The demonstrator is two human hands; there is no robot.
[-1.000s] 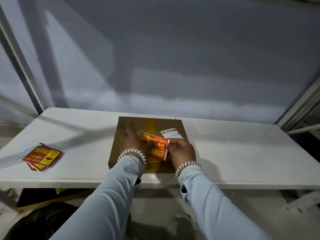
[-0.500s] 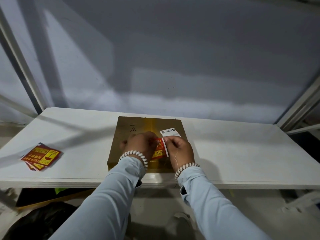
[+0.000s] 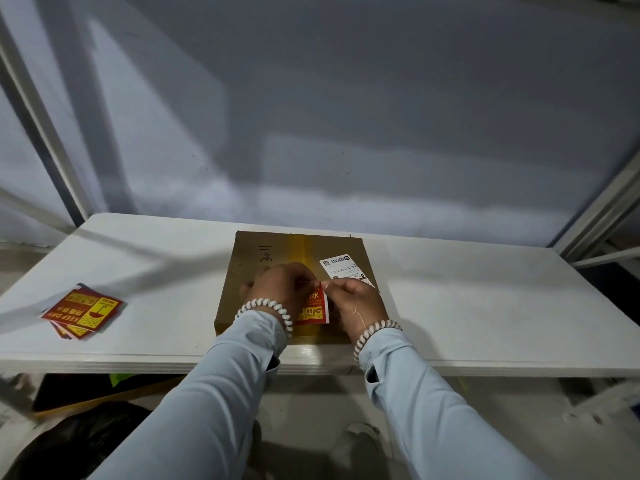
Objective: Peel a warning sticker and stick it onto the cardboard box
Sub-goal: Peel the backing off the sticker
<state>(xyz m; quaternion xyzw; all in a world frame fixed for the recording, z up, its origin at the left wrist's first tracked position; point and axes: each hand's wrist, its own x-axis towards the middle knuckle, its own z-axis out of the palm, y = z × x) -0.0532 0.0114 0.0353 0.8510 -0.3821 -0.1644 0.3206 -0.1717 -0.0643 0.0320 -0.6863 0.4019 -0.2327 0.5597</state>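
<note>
- White table (image 3: 485,306) spans the view, set against a grey wall.
- Left hand (image 3: 280,289) and right hand (image 3: 356,303) meet above the near half of the cardboard box (image 3: 256,251); both pinch the red warning sticker (image 3: 313,308), fingers closed on its upper edge.
- Beaded bracelets sit on both wrists.
- Cardboard box lies flat at table centre; a white shipping label (image 3: 341,268) sits on its right side, just beyond the right hand.
- Spare warning stickers (image 3: 85,311) lie stacked well apart at the left.
</note>
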